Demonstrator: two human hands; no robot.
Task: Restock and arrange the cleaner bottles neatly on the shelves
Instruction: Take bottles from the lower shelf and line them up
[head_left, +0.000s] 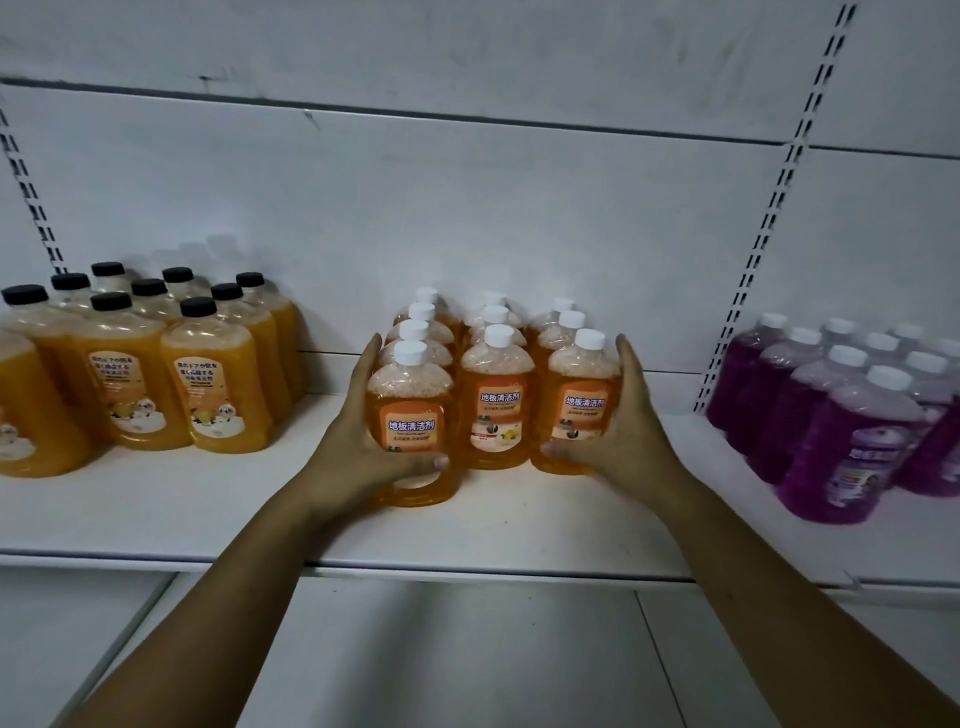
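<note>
While both hands clasp the block of white-capped orange bottles (496, 384) from either side, the head view shows the left hand (358, 441) wrapped round the front left bottle (410, 395), thumb across its front, and the right hand (631, 436) likewise round the front right bottle (582, 384). All stand upright mid-shelf (467, 530). The left one sits nearer the shelf edge than its neighbours, so it likely needs pushing straight back. Black-capped bottles (156, 374) stand well to the left, purple bottles (841, 431) to the right; neither blocks the way.
</note>
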